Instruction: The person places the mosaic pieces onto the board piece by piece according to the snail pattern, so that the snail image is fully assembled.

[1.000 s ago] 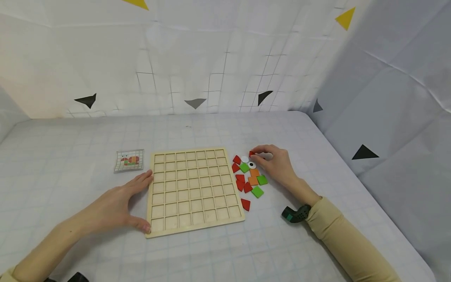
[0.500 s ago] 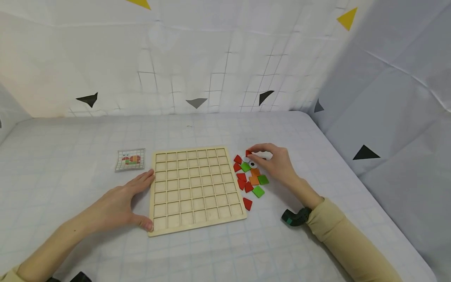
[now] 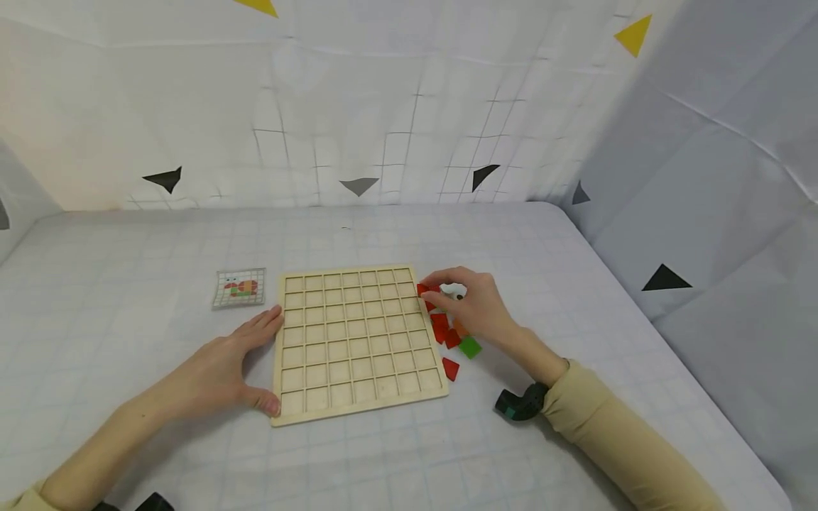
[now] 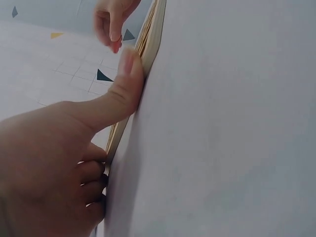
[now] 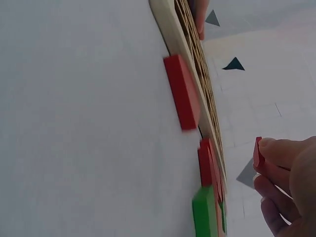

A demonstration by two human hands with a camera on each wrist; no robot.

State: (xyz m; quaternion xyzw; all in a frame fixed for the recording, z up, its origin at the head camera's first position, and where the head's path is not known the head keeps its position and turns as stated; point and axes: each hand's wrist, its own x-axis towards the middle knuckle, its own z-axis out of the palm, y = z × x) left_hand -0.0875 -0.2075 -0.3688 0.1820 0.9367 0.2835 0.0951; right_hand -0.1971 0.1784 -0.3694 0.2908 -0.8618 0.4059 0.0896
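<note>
A: What takes up most of our view?

B: A pale, creased backdrop [image 3: 358, 92] with drawn lines and black, grey and yellow triangles, then our bench [image 3: 383, 461], whose white surface has faint gridlines.

A: And on it?

B: We see a squarish board [image 3: 358, 341], pale and wood-like, ridged into square cells. Our left grip [image 3: 220, 365], a bare hand, is spread wide, thumb and fingers touching the board's left edge. Our right grip [image 3: 476, 301] is narrow, pinching a red piece [image 5: 257, 152] raised by the board's right edge.

A: Any print we can read?

B: Left of the board lies a small card [image 3: 239, 287] with a grid and a red, orange and green figure; its details are too small for us.

A: And the smallest?

B: Flat, solid-coloured shapes right of the board: a green square [image 3: 471, 347], a pointed loose red tile [image 3: 450, 368], and, partly hidden by our right grip, an orange tile [image 3: 461, 328].
</note>
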